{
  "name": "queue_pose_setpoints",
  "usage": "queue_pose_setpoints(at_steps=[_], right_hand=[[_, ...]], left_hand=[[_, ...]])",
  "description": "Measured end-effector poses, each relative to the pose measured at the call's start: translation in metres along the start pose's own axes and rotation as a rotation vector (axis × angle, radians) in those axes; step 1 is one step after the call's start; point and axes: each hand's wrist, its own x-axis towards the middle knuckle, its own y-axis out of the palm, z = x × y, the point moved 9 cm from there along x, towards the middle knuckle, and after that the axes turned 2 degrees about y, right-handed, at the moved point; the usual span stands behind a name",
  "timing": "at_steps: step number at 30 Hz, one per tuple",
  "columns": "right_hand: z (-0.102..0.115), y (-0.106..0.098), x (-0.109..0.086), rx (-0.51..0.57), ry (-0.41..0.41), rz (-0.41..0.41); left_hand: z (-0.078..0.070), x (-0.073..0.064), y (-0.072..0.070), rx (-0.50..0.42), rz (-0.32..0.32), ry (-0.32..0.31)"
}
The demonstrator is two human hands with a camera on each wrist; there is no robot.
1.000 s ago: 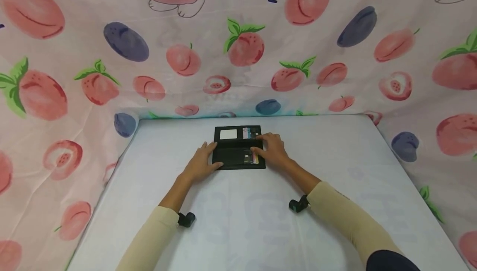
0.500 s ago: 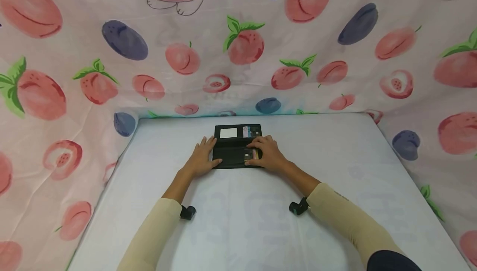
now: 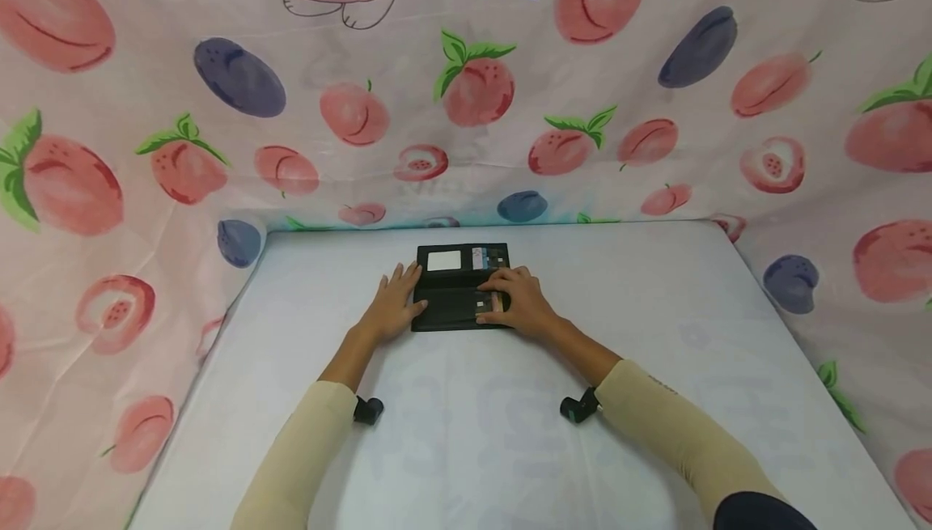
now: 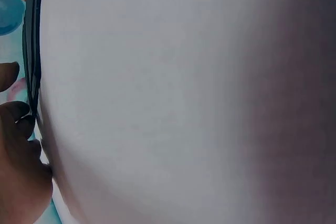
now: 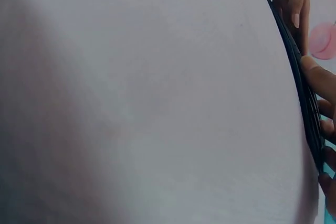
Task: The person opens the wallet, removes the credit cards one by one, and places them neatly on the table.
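A black bifold wallet (image 3: 446, 311) lies unfolded on the white cloth, seen edge-on in both wrist views. Its upper half has a pale window (image 3: 444, 260) on the left and cards (image 3: 479, 258) on the right. More cards (image 3: 484, 303) sit in a slot of the lower half, partly covered by my right hand. With fingers extended, my left hand (image 3: 389, 303) rests along the wallet's left edge, thumb over its lower half. My right hand (image 3: 530, 303) rests on the lower right part, thumb and fingertips spread on either side of the lower cards.
A white cloth (image 3: 466, 433) covers the table. Behind it and at both sides hangs a curtain (image 3: 451, 174) printed with fruit. On each wrist a small black camera (image 3: 578, 406) sticks out over the table.
My right hand has slid left and down from the wallet's right edge to over the lower cards. My left thumb has shifted slightly up and left.
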Motion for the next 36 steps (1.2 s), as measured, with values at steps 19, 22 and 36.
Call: queue_pose_setpoints(at_steps=[19,22,36], right_hand=[[-0.014,0.008,-0.005,0.084,0.015,-0.076],[-0.013,0.009,-0.006,0.081,0.016,-0.069],[-0.008,0.006,-0.009,0.108,-0.04,-0.106]], left_hand=[[0.002,-0.001,0.006,0.082,-0.042,0.061],[0.004,-0.002,0.006,0.069,-0.062,0.061],[0.007,-0.007,0.001,-0.022,-0.115,0.068]])
